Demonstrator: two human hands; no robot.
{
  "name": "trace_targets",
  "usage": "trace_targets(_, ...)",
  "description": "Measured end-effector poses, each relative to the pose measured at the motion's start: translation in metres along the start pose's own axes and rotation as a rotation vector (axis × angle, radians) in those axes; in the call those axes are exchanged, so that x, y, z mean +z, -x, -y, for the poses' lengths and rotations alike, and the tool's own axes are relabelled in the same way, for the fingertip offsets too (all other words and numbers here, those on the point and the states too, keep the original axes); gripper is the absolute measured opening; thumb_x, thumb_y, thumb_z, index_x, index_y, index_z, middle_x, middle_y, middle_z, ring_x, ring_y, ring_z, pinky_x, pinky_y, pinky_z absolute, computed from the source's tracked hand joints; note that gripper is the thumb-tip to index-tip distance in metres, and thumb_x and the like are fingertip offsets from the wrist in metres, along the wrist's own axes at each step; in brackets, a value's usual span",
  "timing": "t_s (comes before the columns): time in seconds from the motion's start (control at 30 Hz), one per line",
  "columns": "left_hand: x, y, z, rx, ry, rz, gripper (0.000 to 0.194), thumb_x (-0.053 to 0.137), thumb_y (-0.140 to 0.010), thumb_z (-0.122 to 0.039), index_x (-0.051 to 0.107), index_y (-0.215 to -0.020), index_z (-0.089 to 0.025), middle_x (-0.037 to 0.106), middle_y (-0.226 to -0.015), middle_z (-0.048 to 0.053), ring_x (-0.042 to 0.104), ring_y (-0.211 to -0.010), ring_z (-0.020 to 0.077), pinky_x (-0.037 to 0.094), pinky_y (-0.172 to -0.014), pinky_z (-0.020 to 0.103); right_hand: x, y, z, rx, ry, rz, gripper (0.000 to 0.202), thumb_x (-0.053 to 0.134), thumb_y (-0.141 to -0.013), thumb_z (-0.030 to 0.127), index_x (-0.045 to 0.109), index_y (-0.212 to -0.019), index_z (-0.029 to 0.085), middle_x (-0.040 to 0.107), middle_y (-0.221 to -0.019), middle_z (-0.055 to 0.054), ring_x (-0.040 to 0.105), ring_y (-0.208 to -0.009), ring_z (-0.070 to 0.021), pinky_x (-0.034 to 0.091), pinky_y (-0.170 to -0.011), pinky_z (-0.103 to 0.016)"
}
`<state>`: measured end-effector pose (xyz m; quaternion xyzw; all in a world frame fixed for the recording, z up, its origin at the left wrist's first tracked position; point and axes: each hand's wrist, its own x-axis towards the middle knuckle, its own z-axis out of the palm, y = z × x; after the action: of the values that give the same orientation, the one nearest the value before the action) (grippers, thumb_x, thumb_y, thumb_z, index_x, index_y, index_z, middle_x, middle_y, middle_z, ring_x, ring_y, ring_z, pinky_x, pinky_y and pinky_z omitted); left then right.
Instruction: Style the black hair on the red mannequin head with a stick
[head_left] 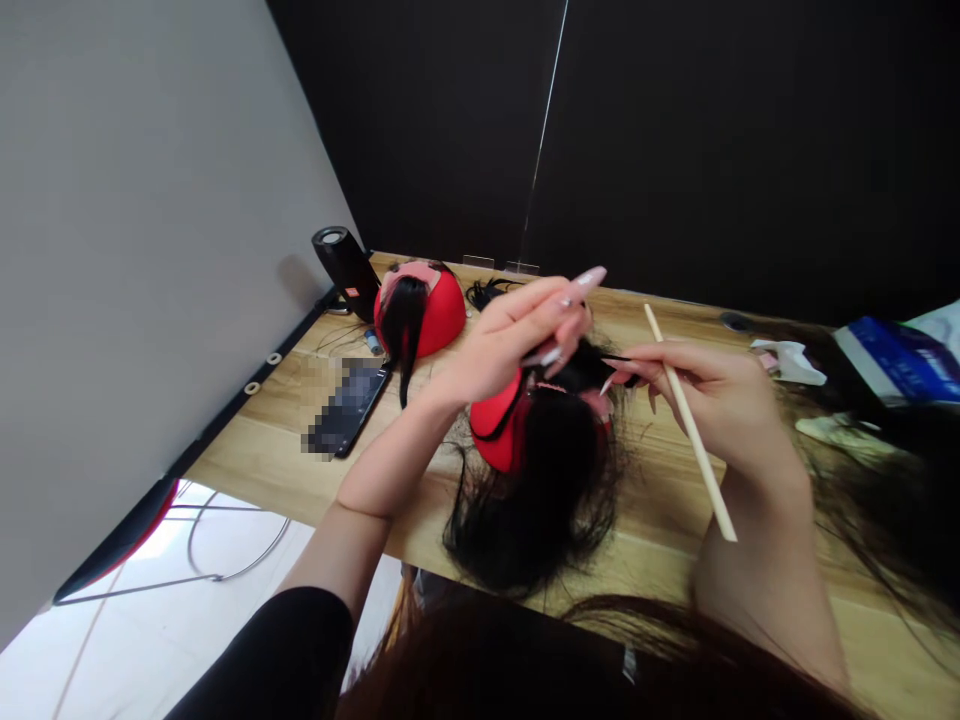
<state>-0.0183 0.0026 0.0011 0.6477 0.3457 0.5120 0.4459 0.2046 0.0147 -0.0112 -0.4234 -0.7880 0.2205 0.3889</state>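
Note:
In the middle of the table, a red dome-shaped head form (493, 440) carries a pinkish patch and long black hair (559, 490) that spills toward me. Over its top, my left hand (525, 335) is closed with the index finger stretched out; whatever the curled fingers hold is hidden. To the right of the form, my right hand (712, 390) is closed around a thin pale wooden stick (694, 430), which slants across it. The same hand's fingertips pinch a thin dark strand beside the hair.
A second red form (444, 310) with black hair stands at the back left, near a black cylindrical speaker (345, 270) and a phone (349, 410). On the right lie a white tissue (795, 362), a blue-and-white package (900, 360) and loose dark hair (907, 500). A dark wall borders the table behind.

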Motion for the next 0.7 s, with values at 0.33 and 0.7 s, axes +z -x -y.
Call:
trace_targets(0.33,-0.039,-0.018,-0.011,0.232,0.247,-0.362,0.033,0.053,-0.092,-0.036,0.049,-0.064,-0.02,0.033,-0.058,-0.003,0.027,-0.046,0.0083,0.027,-0.043,0.025,-0.025,0.0,-0.016,0.103,0.176,-0.059,0.022,0.062,-0.086,0.038,0.076,-0.083,0.022,0.073,-0.074,-0.002,0.063,-0.061,-0.0163,0.045,-0.055,-0.026)
trace_targets(0.7,-0.054,-0.022,-0.014,0.33,0.287,-0.417,0.034,0.05,-0.096,-0.034,0.048,-0.065,-0.019,0.063,-0.081,0.0,0.063,-0.089,0.0167,0.046,-0.091,0.037,-0.042,0.001,-0.032,0.209,0.266,-0.208,0.032,0.067,-0.082,0.047,0.074,-0.1,0.021,0.075,-0.099,-0.007,0.071,-0.082,-0.0221,0.054,-0.075,-0.035)
